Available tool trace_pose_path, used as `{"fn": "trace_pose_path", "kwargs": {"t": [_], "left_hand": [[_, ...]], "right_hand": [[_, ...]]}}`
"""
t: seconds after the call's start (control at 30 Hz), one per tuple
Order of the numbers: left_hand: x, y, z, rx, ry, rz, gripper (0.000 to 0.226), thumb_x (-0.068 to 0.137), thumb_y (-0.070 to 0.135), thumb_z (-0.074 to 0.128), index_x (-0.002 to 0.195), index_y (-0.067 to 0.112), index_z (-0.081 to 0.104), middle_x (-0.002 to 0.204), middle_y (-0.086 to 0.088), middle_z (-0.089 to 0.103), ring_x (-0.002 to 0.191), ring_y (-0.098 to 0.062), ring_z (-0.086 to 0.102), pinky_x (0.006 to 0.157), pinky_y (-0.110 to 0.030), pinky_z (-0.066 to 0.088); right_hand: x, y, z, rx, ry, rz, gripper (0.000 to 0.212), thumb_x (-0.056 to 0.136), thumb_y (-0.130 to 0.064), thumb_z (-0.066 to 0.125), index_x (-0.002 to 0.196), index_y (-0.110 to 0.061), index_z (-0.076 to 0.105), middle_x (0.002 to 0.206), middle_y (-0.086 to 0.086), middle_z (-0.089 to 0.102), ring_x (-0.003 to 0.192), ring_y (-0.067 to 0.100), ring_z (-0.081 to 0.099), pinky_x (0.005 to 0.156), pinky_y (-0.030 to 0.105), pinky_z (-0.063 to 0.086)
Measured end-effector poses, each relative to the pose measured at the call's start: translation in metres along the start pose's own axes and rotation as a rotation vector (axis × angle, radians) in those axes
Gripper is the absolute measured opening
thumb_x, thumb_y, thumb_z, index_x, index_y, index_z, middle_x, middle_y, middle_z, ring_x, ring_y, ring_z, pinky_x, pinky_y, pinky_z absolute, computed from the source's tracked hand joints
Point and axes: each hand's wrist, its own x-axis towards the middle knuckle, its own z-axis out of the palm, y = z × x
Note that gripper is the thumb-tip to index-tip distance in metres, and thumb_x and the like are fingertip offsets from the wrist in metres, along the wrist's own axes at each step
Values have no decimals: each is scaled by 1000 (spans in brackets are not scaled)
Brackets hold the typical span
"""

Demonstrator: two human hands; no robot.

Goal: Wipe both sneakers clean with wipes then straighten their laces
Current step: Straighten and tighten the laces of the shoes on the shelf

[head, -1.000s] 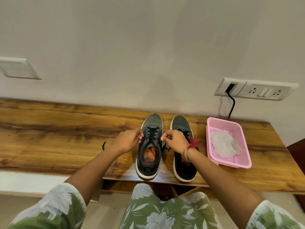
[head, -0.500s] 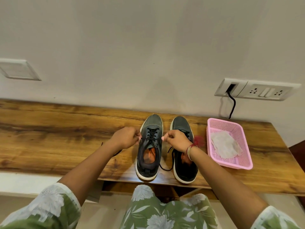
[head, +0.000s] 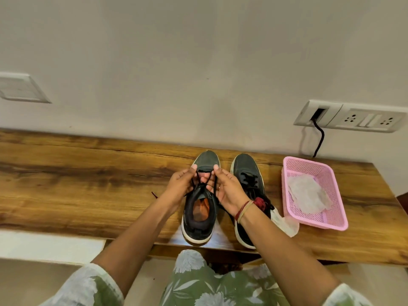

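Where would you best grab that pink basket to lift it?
Probably by the rim of the pink basket, on its near short wall, coming from above: the lip is bare there, the walls flare outward, and the wipes lie mid-floor, clear of your fingers.

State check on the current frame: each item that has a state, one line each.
left sneaker: upright, untied
laces: pinched by both hands, lifted above the sneaker
left hand: pinches a lace strand
right hand: pinches a lace strand
right sneaker: upright, not held
pink basket: holds a wipe
loose wipe: crumpled on table beside right sneaker
wall socket: cable plugged in
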Motion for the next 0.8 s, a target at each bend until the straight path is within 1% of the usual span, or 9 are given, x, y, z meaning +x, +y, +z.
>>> {"fn": "trace_pose_path", "kwargs": {"t": [0.07,0.13,0.2,0.3,0.4,0.5,0.6,0.67,0.8], "left_hand": [[-1,-4,6,-83,46,21,28,98,24,50,96,2,67,74,0,72,65,-7,66,62,-19,53],[-1,-7,9,-98,70,56,18,97,13,50,95,3,64,70,2,71,63,-6,66,57,-16,51],[0,-10,7,-71,83,96,14,95,5,52,102,1,63,76,0,71,68,-8,66,61,-16,52],[0,-13,2,-9,91,141,18,92,-2,54,107,0,63,83,0,72,74,-6,68,65,-16,53],[1,-14,-1,14,108,164,21,90,-5,55,109,0,64,87,2,73,77,-5,69,68,-16,53],[3,-15,-3,-52,138,158,24,89,-6,57,111,-4,64,90,-3,73,80,-7,69,71,-18,55],[1,-16,0,-121,129,155,22,87,-7,58,107,-4,64,84,0,75,77,-8,70,70,-19,55],[0,-14,1,-141,97,156,19,86,-8,59,102,-1,65,78,0,75,73,-8,70,66,-18,55],[2,-9,-3,-89,22,134,25,84,-7,62,104,6,57,69,-4,73,64,-12,70,61,-22,55]], "right_hand": [[2,3,0,54,24,-20,19,93,-22,53,79,-11,59,78,9,70,70,12,64,60,18,48],[4,4,-2,58,17,-31,15,89,-20,57,82,-9,63,78,8,69,67,11,62,57,16,47],[5,6,-3,70,5,-28,12,89,-15,57,89,-7,65,80,7,70,69,10,63,57,15,47],[5,10,-4,98,0,-39,15,90,-3,55,100,-1,65,84,6,71,71,9,65,60,14,50],[4,14,-3,107,10,-59,21,88,4,53,106,1,63,88,6,71,76,10,66,65,15,51],[4,17,0,101,59,-80,23,88,6,53,107,1,63,86,6,71,75,9,66,65,15,51],[5,20,6,56,143,-110,20,86,5,57,103,-3,65,81,3,71,69,7,64,59,13,49],[6,19,9,41,189,-111,18,85,4,59,97,-6,66,74,2,70,63,6,63,54,13,47],[10,12,6,66,262,-58,18,84,4,62,94,-8,54,62,6,65,49,9,59,43,14,43]]}}
